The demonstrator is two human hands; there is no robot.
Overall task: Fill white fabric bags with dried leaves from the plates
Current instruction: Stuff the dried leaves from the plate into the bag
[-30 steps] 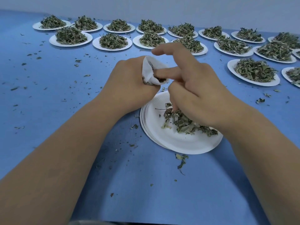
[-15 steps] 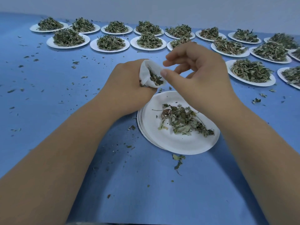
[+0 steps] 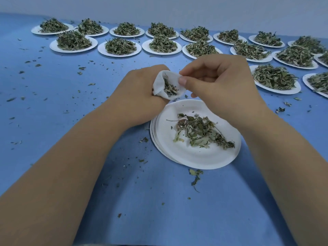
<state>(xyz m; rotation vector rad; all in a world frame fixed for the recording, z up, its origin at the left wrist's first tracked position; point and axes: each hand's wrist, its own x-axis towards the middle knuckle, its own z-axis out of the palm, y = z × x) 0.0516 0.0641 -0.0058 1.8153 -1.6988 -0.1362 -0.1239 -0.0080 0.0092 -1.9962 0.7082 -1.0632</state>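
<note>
Left hand (image 3: 140,94) is curled into a fist round the bag (image 3: 158,84) and grips its lower body. The bag sticks out of the fist at 3 o'clock. Right hand (image 3: 218,82) sits at 3 o'clock of the bag, with thumb and forefinger pinching the rim at its 2 o'clock edge and the other fingers loosely curled.

The bag's long axis runs roughly from 9 to 3 o'clock. Its closed end is hidden in the fist, and its open mouth points toward 3 o'clock, tipped up at the camera. Leaf bits (image 3: 169,87) show inside the mouth.

At 5 o'clock of the bag, under the right wrist, a plate (image 3: 195,157) lies on the table (image 3: 53,107) with a thin scatter of leaves (image 3: 202,133). Full plates (image 3: 101,48) line the table's 12 o'clock edge in two rows.
</note>
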